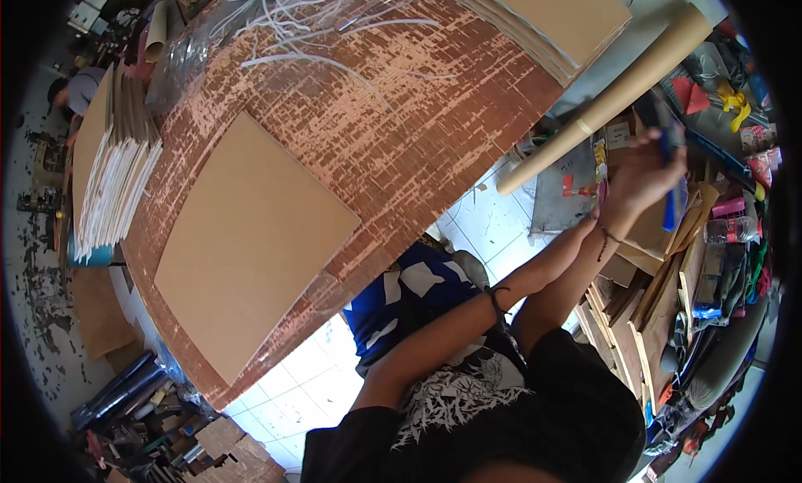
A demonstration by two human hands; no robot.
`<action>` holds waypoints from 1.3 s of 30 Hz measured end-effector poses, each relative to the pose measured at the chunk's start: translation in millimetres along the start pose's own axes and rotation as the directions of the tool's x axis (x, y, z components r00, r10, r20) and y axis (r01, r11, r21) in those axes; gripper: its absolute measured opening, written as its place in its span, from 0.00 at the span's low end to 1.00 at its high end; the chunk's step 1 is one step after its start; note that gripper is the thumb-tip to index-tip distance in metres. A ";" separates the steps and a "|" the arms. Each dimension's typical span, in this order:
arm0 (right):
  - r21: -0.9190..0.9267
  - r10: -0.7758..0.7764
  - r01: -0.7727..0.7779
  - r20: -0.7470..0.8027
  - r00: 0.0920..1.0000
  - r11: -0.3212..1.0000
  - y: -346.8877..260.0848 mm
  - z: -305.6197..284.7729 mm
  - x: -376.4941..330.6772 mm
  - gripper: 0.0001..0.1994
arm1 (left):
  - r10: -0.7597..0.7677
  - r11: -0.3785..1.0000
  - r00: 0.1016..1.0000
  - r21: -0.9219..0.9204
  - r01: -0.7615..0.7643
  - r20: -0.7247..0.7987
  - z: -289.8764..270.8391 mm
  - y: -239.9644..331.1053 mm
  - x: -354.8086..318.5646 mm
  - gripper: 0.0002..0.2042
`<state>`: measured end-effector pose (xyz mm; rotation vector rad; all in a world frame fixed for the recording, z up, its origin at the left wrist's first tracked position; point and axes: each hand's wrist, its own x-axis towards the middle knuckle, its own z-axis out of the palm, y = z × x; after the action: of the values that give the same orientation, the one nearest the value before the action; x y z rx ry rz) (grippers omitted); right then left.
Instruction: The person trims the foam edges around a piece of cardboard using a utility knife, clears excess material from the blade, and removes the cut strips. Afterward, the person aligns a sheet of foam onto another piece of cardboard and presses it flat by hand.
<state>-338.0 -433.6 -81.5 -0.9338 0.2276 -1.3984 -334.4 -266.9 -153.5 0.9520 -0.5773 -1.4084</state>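
Note:
Both my arms reach to the right, away from the table. My right hand (pixel 650 172) is closed around a slim dark and blue tool (pixel 671 206), blurred, its exact kind unclear. My left hand (pixel 598 207) is mostly hidden behind my right wrist, so its fingers do not show. Beyond my hands leans a long brown cardboard tube (pixel 618 95). A flat brown board sheet (pixel 251 241) lies by itself on the worn red-brown table (pixel 468 116), left of my arms.
A stack of brown boards (pixel 551 15) sits at the table's far right corner, another pile (pixel 121 166) at its left. White strips (pixel 309 57) and clear plastic lie at the far edge. Wood offcuts (pixel 643 333) and clutter crowd the right. Another person (pixel 82 89) is at the far left.

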 end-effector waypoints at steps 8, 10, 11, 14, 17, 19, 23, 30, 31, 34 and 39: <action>-0.705 0.458 -0.539 -0.331 0.825 0.461 84.3 -143.2 -163.1 0.27 | 0.444 0.112 0.890 0.992 0.060 -0.103 -134.6 -28.4 -136.3 0.18; -0.697 0.567 -0.650 -0.417 0.710 0.302 88.5 -197.2 -216.6 0.22 | 0.314 0.201 0.875 0.926 0.319 -0.369 -150.0 -44.9 -192.9 0.19; -0.698 0.612 -0.666 -0.412 0.674 0.264 92.7 -218.6 -244.4 0.21 | 0.238 0.250 0.838 0.865 0.436 -0.491 -149.7 -50.6 -215.9 0.19; -0.685 0.714 -0.700 -0.387 0.584 0.202 90.4 -229.9 -297.2 0.19 | 0.040 0.311 0.654 0.632 0.710 -0.755 -136.2 -63.0 -261.3 0.20; -0.651 0.758 -0.737 -0.385 0.526 0.180 98.0 -236.6 -320.0 0.17 | -0.091 0.297 0.553 0.507 0.809 -0.828 -126.3 -70.8 -276.5 0.20; -0.666 0.789 -0.722 -0.334 0.515 0.189 103.9 -238.7 -319.1 0.17 | -0.149 0.271 0.524 0.475 0.837 -0.838 -123.6 -72.8 -278.1 0.21; -0.762 0.809 -0.606 -0.201 0.553 0.226 109.6 -227.5 -306.3 0.17 | -0.250 0.184 0.480 0.446 0.876 -0.841 -118.2 -68.4 -287.8 0.22; -0.701 0.774 -0.676 -0.292 0.563 0.227 108.1 -225.0 -286.3 0.19 | -0.413 -0.092 0.402 0.476 0.875 -0.817 -103.9 -65.1 -309.3 0.24; -0.666 0.753 -0.712 -0.347 0.559 0.222 105.9 -227.1 -283.5 0.19 | -0.431 -0.198 0.423 0.541 0.818 -0.797 -104.3 -67.3 -305.8 0.24; -0.672 0.670 -0.678 -0.359 0.651 0.299 100.3 -190.5 -246.8 0.20 | -0.189 0.227 0.449 0.406 0.885 -0.873 -93.2 -40.1 -281.5 0.25; -0.473 0.364 -0.420 -0.210 0.907 0.775 47.8 -111.9 -155.3 0.21 | 0.225 0.546 0.405 0.459 0.701 -0.886 -95.1 -35.3 -257.0 0.28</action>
<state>-408.3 -345.9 -243.7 -1.1610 0.8652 -1.0035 -307.1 6.4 -182.9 2.4950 -0.1573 -0.5678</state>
